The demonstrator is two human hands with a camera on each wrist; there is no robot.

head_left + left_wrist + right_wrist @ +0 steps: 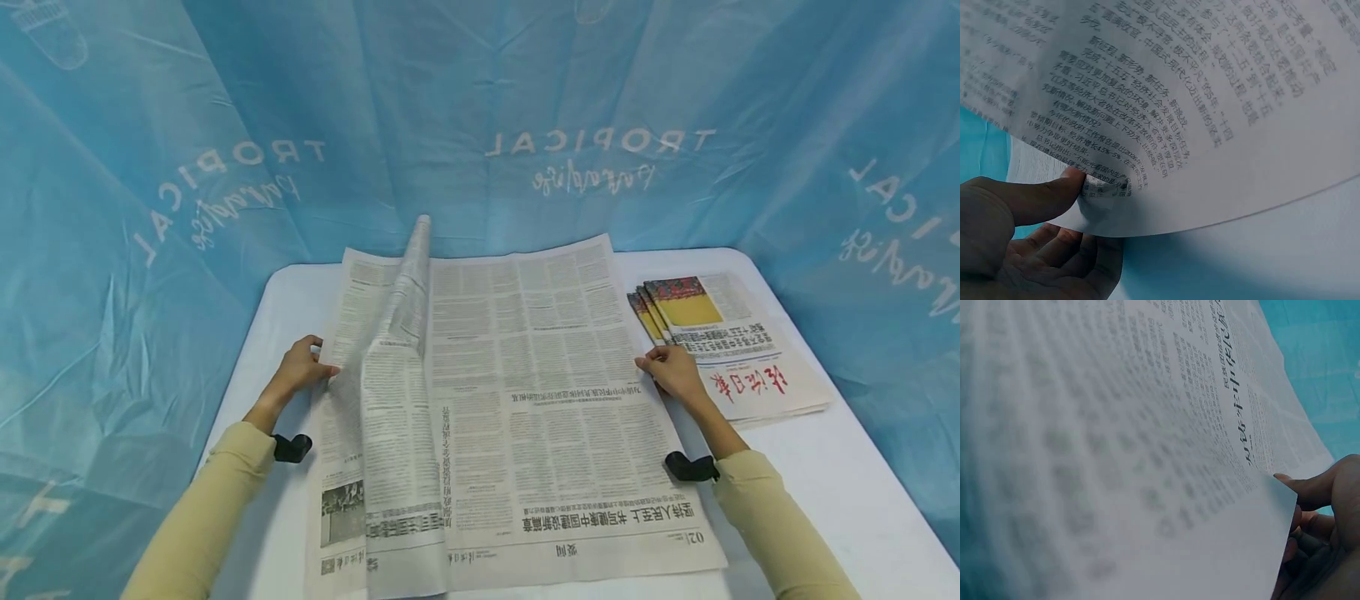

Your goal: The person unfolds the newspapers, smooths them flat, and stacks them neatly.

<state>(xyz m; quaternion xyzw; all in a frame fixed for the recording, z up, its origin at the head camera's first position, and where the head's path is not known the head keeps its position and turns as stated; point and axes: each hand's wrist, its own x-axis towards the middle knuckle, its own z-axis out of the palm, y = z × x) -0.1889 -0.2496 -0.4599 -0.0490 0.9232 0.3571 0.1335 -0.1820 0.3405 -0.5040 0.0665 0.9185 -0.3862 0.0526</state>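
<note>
A wide newspaper (555, 350) lies spread over the white table, its print upside down in the head view. Near its left part one sheet (397, 433) stands up in a tall curled fold that runs from front to back. My left hand (302, 367) pinches the left edge, thumb on top and fingers beneath, as the left wrist view shows. At the opposite edge my right hand (675, 371) pinches the paper between thumb and fingers. In the right wrist view the sheet (1147, 456) bows up close to the camera, and part of the right hand (1322, 519) is hidden behind its edge.
On the right of the white table (840, 492) lies a stack of folded newspapers (742, 350) with red lettering and a yellow-and-red picture, right beside my right hand. A blue printed curtain (480, 108) hangs behind the table and along both sides.
</note>
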